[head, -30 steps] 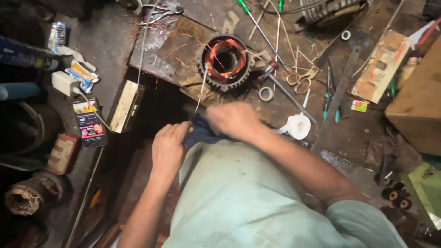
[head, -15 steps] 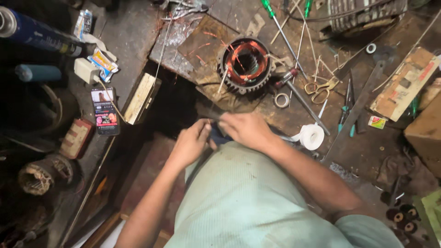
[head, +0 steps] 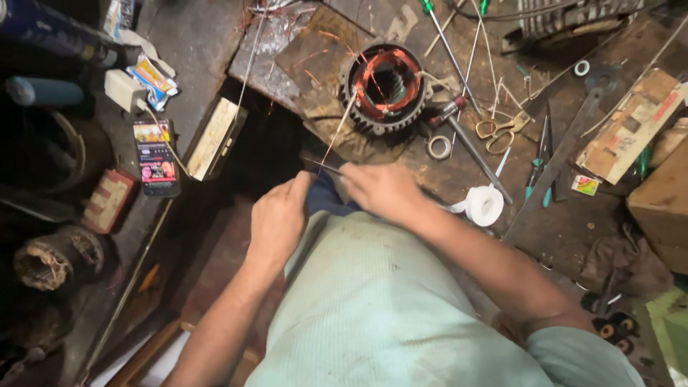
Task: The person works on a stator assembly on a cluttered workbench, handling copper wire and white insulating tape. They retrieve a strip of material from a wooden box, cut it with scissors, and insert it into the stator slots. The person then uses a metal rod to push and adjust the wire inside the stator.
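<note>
A round motor stator (head: 387, 89) with copper windings sits on the wooden bench. A thin wire lead (head: 337, 132) runs from it down toward me. My left hand (head: 278, 218) and my right hand (head: 380, 190) meet just below the stator, and both pinch this lead and a thin dark tool (head: 321, 166) between their fingertips. Which hand holds the tool I cannot tell. My pale green shirt fills the lower middle of the view.
Right of the stator lie screwdrivers (head: 469, 147), scissors (head: 502, 132), pliers (head: 541, 161), a white tape roll (head: 486, 206) and a small ring (head: 438, 147). A phone (head: 156, 158) with a lit screen, a wooden block (head: 213, 137), cans and an old motor (head: 54, 258) sit at the left.
The view has shifted, so the stator sits further right and higher. My hands have come together on the wire lead, the left hand moving up to meet the right.
</note>
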